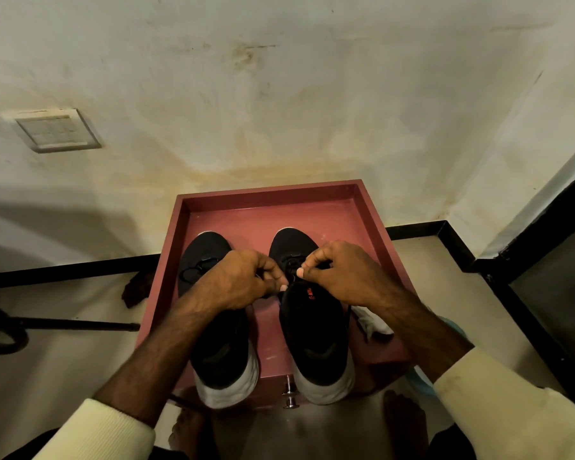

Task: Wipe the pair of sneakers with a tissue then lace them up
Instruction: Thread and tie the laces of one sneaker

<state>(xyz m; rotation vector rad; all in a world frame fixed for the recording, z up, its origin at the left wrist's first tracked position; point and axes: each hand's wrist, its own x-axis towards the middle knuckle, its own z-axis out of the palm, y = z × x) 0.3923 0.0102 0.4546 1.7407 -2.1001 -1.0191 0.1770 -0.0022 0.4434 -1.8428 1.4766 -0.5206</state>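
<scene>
From the head view, looking down over the person's arms, the pair sits side by side in a red tray (372,220) on the floor, toes toward the wall. The left sneaker (219,343) lies untouched, with its own cord (196,265) loosely looped across the front. All the work is over the right sneaker (316,336).

The right hand (342,270) has thumb and forefinger pinched on the black lace (292,262) just above the eyelets. The left hand (239,280) is curled into a matching pinch at the top of the tongue. It looks to hold the other end, though black cord on black fabric is hard to pick out there.

A crumpled tissue (374,322) lies in the tray just beside the right sneaker, so I judge the wiping done and the lacing under way.

The lace looks thin, limp and a little slick. I'd say it wants a fingertip pinch close to its end, or it will flop and miss the eyelet. The sneaker seems light, with a soft knit upper that gives under pressure and a thick, firmer white sole (326,383). To steady it, the heel or the sole edge is the better hold, and a hard tug on the lace could drag the whole shoe across the smooth tray.
</scene>
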